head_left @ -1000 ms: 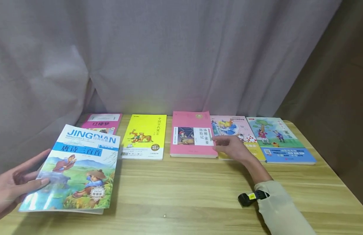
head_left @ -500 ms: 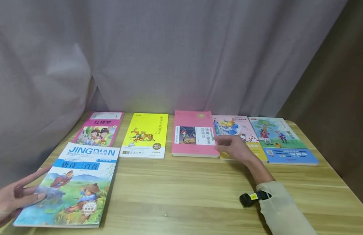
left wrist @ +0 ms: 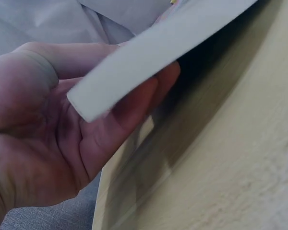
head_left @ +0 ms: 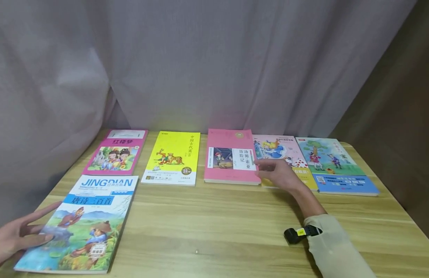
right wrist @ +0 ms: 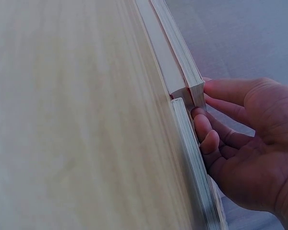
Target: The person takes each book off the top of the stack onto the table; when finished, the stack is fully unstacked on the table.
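Observation:
My left hand [head_left: 21, 241] grips the left edge of a blue-and-green poetry book [head_left: 85, 227], thumb on the cover. In the left wrist view, the fingers [left wrist: 134, 103] lie under the book's pale edge [left wrist: 149, 57], which is raised off the tabletop. My right hand [head_left: 282, 175] pinches the right edge of a pink book [head_left: 229, 139] lying in the back row. Seen from the right wrist, its fingertips meet the corner of an upper book [right wrist: 194, 88], with another thickness of pages directly beneath. A thinner book [right wrist: 194, 163] lies beside that, under the curled fingers.
Along the back of the wooden table [head_left: 200, 224] lie a magenta book [head_left: 113, 158], a yellow book [head_left: 172, 154], a pink-and-yellow book [head_left: 273, 146] partly behind my right hand, and a green-and-blue book [head_left: 336, 166]. A grey curtain [head_left: 207, 65] hangs behind them.
My left hand has lowered the poetry book toward the front left of the table, uncovering the magenta book. My right hand keeps its place at the pink book's edge.

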The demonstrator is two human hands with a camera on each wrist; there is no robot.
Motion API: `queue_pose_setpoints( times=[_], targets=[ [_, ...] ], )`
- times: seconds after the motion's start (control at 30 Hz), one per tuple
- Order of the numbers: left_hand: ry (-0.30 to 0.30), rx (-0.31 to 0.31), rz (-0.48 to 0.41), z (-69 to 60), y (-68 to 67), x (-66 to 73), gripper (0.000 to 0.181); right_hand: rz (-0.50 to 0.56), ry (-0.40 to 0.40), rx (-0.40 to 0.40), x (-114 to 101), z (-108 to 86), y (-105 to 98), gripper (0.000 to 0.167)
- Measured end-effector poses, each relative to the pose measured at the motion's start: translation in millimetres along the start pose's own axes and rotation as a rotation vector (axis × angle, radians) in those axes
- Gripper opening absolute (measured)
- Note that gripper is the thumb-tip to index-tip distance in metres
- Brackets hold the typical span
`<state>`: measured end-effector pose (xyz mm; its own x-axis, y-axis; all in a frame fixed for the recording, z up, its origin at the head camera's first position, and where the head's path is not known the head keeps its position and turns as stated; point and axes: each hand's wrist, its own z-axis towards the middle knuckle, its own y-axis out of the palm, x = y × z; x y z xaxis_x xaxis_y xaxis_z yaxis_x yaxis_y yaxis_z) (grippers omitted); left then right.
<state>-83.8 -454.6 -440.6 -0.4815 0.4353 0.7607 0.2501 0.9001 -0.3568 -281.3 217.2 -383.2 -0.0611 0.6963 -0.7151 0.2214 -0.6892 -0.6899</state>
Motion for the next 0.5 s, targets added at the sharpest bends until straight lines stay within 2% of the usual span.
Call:
queue_pose_setpoints(
  times=[0.23,0.3,0.5],
  targets=[
    [-0.054,0.070,0.091,3.3,3.1,1.1,0.118,-0.001,0.003,0.000,-0.9,-1.9,-1.9,0.053],
    [-0.057,0.069,0.116,3.2,3.1,1.6,0.119,-0.003,0.002,0.001,-1.5,-2.2,-2.9,0.053],
    [-0.065,0.044,0.106,1.9,1.7,5.1,0.118,-0.003,0.006,-0.001,-0.9,-1.8,-3.3,0.054]
  ],
)
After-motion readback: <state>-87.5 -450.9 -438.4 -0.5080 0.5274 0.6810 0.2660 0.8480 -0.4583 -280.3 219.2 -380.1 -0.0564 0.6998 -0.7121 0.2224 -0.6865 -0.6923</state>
